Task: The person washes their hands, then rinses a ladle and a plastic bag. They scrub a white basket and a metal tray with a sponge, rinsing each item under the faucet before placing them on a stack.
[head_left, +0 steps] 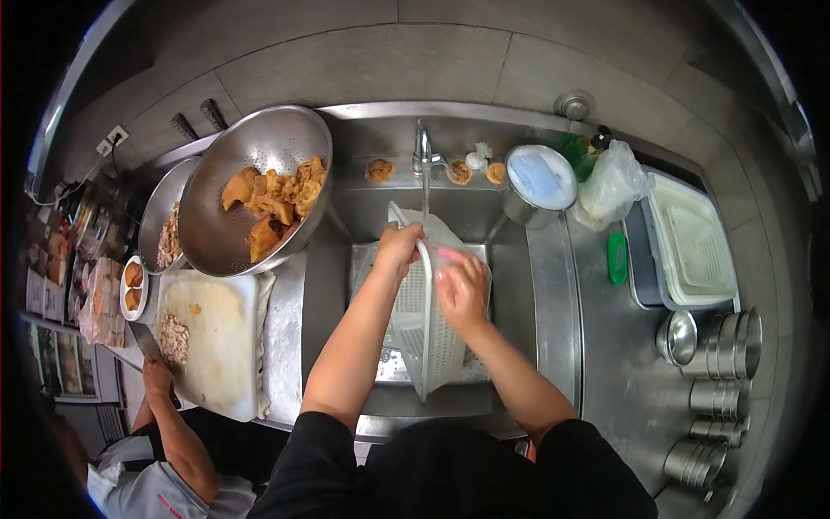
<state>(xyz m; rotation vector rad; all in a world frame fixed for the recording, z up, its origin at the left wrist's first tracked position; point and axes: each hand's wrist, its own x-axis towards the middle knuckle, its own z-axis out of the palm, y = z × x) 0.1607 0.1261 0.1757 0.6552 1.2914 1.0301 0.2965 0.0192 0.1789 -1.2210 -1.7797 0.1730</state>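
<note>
My left hand is closed around the upper rim of a white perforated plastic basket, tipped on its side over the sink. Close against the basket's right side is my right hand; its fingers are smeared by motion, so whether they hold anything does not show. Water runs from the faucet just behind the basket's top edge. Behind the basket, more white plastic shows low in the sink, partly hidden.
Left of the sink, a large colander holds orange-brown food pieces. A co-worker's hand holds a knife by a cutting board with chopped food. On the right are a soapy pot, a plastic bag, stacked trays and metal containers.
</note>
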